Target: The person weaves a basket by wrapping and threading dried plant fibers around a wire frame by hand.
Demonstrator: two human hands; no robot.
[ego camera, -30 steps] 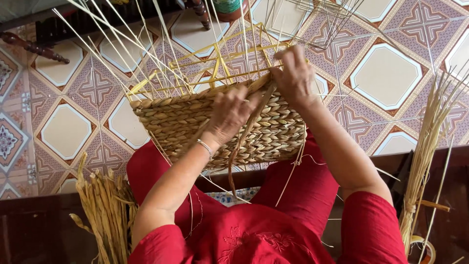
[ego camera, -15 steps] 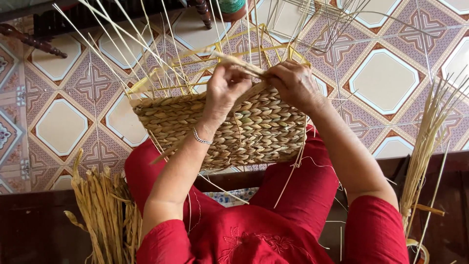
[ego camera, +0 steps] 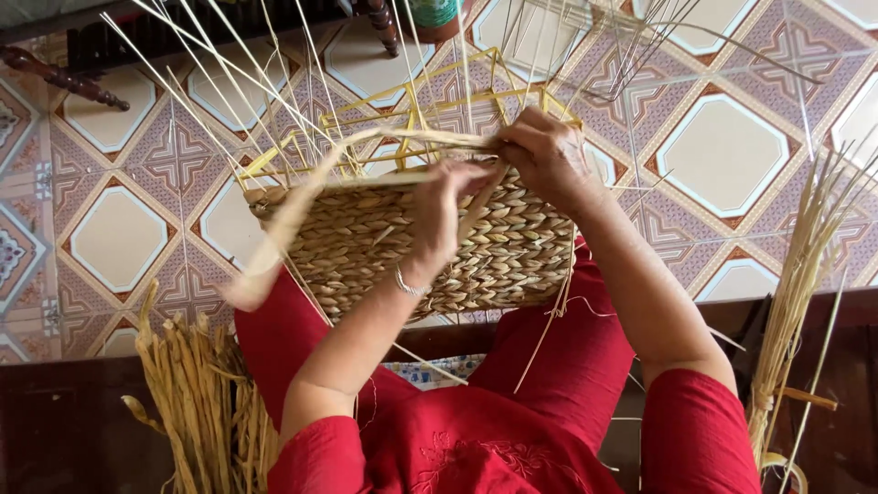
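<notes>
A half-woven straw basket [ego camera: 384, 242] rests on my lap, built around a yellow wire frame [ego camera: 416, 114] with several thin pale spokes sticking up from it. My left hand [ego camera: 439, 215] lies against the woven wall near the top edge and pinches a flat straw strand [ego camera: 302, 201] that arcs out to the left. My right hand [ego camera: 544, 155] grips the same strand at the rim, where it meets the frame. I wear red clothes and a thin bracelet on the left wrist.
A bundle of dried straw [ego camera: 197, 402] stands at my lower left, another bundle [ego camera: 800, 284] at the right. Patterned floor tiles [ego camera: 722, 155] lie beyond the basket. Dark turned wooden furniture legs [ego camera: 55, 73] and a green pot [ego camera: 434, 14] sit at the top.
Both hands have moved along the rim and pulled the strand through; it now loops far out to the left. The basket has tilted slightly.
</notes>
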